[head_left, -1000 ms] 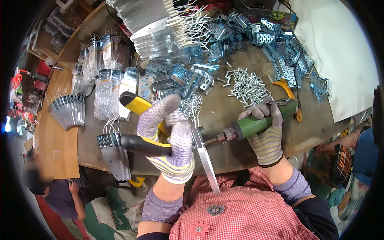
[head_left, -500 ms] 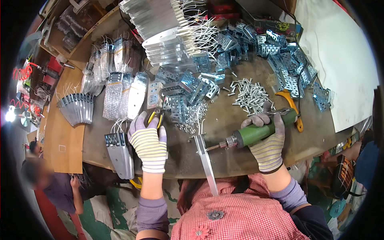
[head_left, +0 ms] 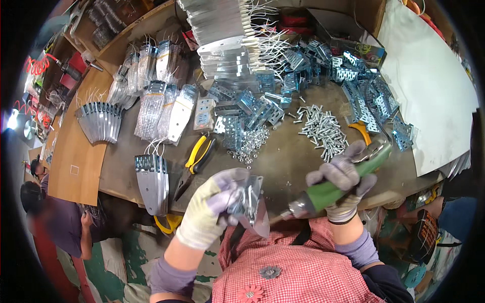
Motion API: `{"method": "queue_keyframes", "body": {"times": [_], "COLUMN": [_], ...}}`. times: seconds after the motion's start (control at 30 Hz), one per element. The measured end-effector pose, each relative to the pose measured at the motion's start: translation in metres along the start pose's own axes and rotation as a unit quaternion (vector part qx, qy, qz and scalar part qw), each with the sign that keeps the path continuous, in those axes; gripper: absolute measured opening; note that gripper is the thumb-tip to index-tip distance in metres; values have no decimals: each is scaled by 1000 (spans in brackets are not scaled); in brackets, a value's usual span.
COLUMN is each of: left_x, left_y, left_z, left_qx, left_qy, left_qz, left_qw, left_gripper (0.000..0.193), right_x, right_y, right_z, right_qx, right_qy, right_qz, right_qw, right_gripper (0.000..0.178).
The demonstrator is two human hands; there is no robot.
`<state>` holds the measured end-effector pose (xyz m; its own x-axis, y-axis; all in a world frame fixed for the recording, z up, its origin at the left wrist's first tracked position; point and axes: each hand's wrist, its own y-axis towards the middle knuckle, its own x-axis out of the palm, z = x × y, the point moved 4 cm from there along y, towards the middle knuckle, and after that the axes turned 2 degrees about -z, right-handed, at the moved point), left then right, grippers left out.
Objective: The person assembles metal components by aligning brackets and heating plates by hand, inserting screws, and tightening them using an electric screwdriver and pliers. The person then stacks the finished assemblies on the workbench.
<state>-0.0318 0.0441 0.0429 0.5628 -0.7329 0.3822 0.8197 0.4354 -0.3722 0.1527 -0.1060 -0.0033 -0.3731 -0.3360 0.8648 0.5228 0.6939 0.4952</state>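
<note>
From my end, the flat metal strip with its bracket (head_left: pixel 251 199) is just above the red checked apron (head_left: pixel 298 252), at the near edge of the workbench (head_left: pixel 283 166). My left hand (head_left: pixel 214 204) leans in from the lower left, wrist angled to the right, its gloved fingers curled closed around the strip's upper, bracketed end. My right hand (head_left: pixel 346 182) comes up from the lower right with fingers wrapped over the green power screwdriver (head_left: pixel 323 194), which slants down and leftward. Its bit ends near the strip's lower part; I cannot tell whether they touch. Half a second ago my left hand was at the yellow-and-black pliers (head_left: pixel 190 166); now these lie free on the bench, between the bundle of wired metal plates (head_left: pixel 151 189) and my left glove, and that hand has the strip instead. The screwdriver then ran nearly level with its bit at the strip's upper end; it now tips more steeply, and the strip has turned to show a broader face.
</note>
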Motion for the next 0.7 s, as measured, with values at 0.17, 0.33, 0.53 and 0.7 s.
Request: {"method": "queue_keyframes", "body": {"times": [0.17, 0.33, 0.53, 0.7], "left_x": [4, 12, 12, 12], "left_y": [-31, -5, 8, 9], "left_z": [7, -43, -63, -64], "left_qx": [270, 242, 288, 267], "left_qy": [262, 411, 408, 415], "left_qz": [-51, 1, 3, 8], "left_qw": [925, 879, 866, 870], "left_gripper": [67, 70, 66, 66], "right_x": [5, -29, -33, -34], "right_y": [2, -7, -15, -16], "right_z": [-25, -27, -30, -32], "right_qx": [-123, -140, -146, -144], "right_qy": [23, 55, 16, 14], "right_qz": [155, 266, 265, 269], "right_qw": [980, 952, 953, 952], "right_gripper": [42, 23, 23, 20]}}
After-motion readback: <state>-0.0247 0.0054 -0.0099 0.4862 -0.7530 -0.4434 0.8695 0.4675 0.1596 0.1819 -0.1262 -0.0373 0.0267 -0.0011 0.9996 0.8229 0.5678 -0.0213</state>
